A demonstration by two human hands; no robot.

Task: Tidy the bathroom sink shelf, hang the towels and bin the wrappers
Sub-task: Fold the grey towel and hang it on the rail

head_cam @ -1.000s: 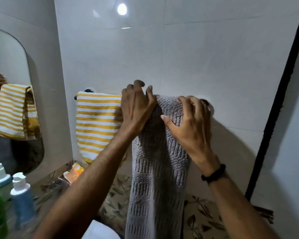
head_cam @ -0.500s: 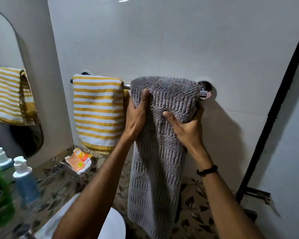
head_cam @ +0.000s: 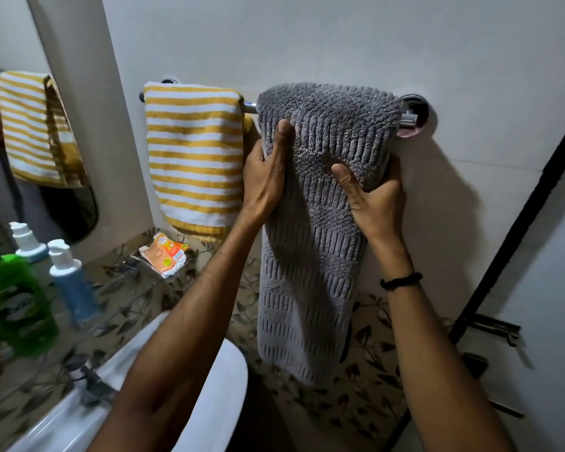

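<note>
A grey ribbed towel (head_cam: pixel 310 256) hangs over the chrome wall rail (head_cam: pixel 408 120) at its right end. My left hand (head_cam: pixel 266 177) grips the towel's left edge, thumb on the front. My right hand (head_cam: pixel 372 197) pinches its right edge a little lower. A yellow and white striped towel (head_cam: pixel 194 151) hangs on the same rail to the left. An orange and white crumpled wrapper (head_cam: pixel 165 257) lies on the glass shelf (head_cam: pixel 121 282) below the striped towel.
A green bottle (head_cam: pixel 17 308) and two white-capped pump bottles (head_cam: pixel 71 282) stand at the shelf's left. The mirror (head_cam: pixel 30 141) at far left reflects the striped towel. The white sink (head_cam: pixel 209 402) is below my arms. A black door frame (head_cam: pixel 535 203) runs down the right.
Both hands slid down from the top of the rail along the grey towel's sides. The towel now hangs draped over the rail, and the view has tilted downward.
</note>
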